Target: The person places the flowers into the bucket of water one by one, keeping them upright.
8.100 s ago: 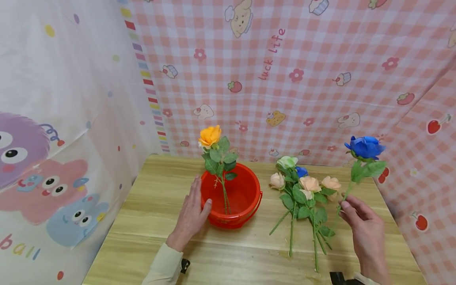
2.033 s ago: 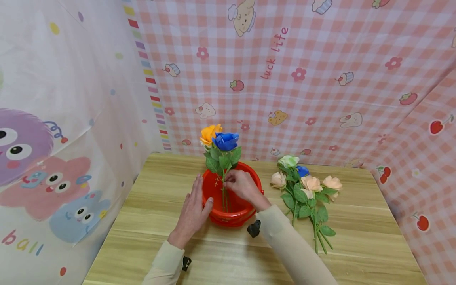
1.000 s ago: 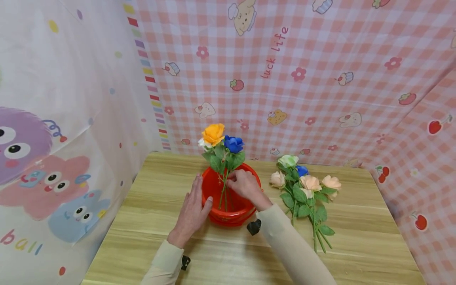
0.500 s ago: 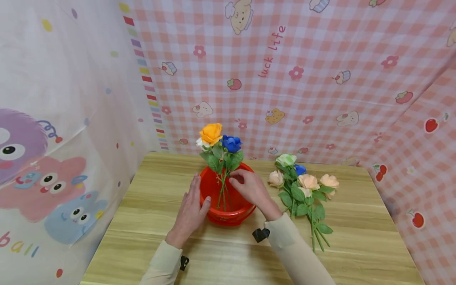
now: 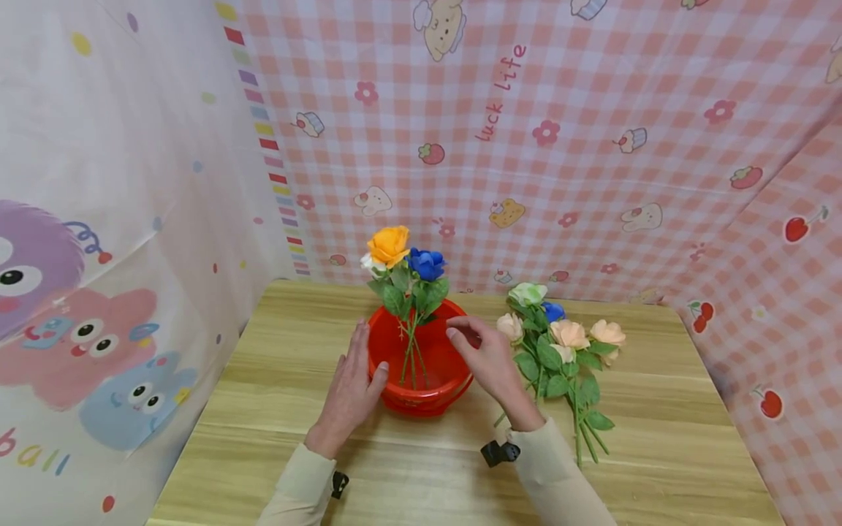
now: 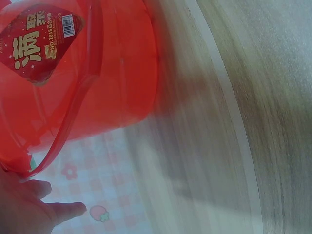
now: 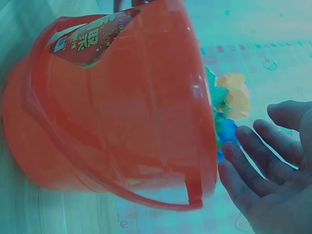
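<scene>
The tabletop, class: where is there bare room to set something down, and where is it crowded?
Bare patches on the tabletop: between the left hand and the table's left edge; in front of the red bucket, between the sleeves; and right of the loose flowers. It is crowded between bucket and loose flowers, where the right hand is.

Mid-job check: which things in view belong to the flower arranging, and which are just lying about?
In the job:
red bucket, left hand at its side
orange flower, blue flower, white flower in it
right hand, empty
probably the loose flowers on the table

Background only:
checked cloth
cartoon-printed cloth
</scene>
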Tool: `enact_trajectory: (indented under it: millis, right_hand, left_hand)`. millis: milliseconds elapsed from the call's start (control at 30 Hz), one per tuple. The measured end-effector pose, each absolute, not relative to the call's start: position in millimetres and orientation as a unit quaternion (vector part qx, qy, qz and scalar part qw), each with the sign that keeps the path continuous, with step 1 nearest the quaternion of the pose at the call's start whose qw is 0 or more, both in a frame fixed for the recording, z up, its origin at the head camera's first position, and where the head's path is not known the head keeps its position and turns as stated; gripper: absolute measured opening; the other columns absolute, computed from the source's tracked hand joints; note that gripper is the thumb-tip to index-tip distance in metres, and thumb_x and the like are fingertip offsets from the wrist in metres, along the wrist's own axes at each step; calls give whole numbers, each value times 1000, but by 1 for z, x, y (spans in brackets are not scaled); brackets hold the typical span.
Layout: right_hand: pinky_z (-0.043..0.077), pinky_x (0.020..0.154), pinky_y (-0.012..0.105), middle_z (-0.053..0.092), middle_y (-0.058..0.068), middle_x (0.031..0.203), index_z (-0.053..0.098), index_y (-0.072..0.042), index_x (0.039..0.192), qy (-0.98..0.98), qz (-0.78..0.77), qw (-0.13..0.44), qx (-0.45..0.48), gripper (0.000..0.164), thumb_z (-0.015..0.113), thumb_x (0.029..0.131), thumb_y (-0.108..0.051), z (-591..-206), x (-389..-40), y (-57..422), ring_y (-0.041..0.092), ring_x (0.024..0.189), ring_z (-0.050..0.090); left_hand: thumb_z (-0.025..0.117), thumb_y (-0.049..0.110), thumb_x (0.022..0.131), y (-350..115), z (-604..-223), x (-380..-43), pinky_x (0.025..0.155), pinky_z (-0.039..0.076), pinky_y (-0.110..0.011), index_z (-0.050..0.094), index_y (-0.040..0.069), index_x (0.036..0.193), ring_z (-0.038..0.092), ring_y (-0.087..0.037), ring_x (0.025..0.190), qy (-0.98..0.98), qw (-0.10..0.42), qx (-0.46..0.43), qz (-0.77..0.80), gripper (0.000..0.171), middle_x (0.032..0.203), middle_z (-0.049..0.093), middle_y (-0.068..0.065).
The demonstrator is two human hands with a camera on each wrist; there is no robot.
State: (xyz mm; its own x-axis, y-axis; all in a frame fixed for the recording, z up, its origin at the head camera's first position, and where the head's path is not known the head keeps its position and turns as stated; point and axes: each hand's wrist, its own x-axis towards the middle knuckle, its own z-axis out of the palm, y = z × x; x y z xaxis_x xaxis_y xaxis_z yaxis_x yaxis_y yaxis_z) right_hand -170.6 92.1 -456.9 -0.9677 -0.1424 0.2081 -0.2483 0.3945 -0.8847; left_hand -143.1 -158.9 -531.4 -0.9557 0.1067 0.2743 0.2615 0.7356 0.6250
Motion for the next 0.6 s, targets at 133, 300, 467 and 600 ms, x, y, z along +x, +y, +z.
enact_trajectory:
  millis: [133, 300, 467, 600]
  right_hand:
    - [57, 96, 47, 74, 9, 117, 75, -7, 120, -816, 568, 64, 92, 24, 68, 101, -20, -456, -164, 101, 26, 107, 70]
    - [54, 100, 49, 74, 9, 119, 74, -7, 122, -803, 587, 77, 69, 27, 68, 101, -22, -459, -156, 113, 25, 111, 69]
    - [54, 100, 45, 73, 11, 123, 73, -8, 125, -797, 596, 89, 49, 28, 69, 101, -21, -465, -150, 123, 24, 114, 69]
    - [54, 97, 29, 72, 9, 126, 72, -8, 127, -796, 598, 94, 26, 28, 69, 101, -20, -470, -145, 131, 23, 115, 68]
  left_hand:
    - [51, 26, 105, -159, -531, -143, 114, 29, -72, 17, -1, 164, 27, -37, 154, -924, 112, -100, -353, 74, 172, 16, -16]
    - [50, 27, 104, -159, -529, -143, 113, 29, -72, 17, -2, 164, 27, -38, 153, -924, 110, -101, -351, 74, 172, 16, -17]
    - [52, 25, 104, -159, -530, -143, 113, 30, -73, 17, -2, 164, 28, -38, 153, -924, 115, -102, -350, 75, 171, 17, -18]
    - [52, 24, 104, -158, -531, -144, 112, 31, -73, 17, -3, 163, 29, -38, 153, -924, 121, -102, -347, 74, 171, 18, -18]
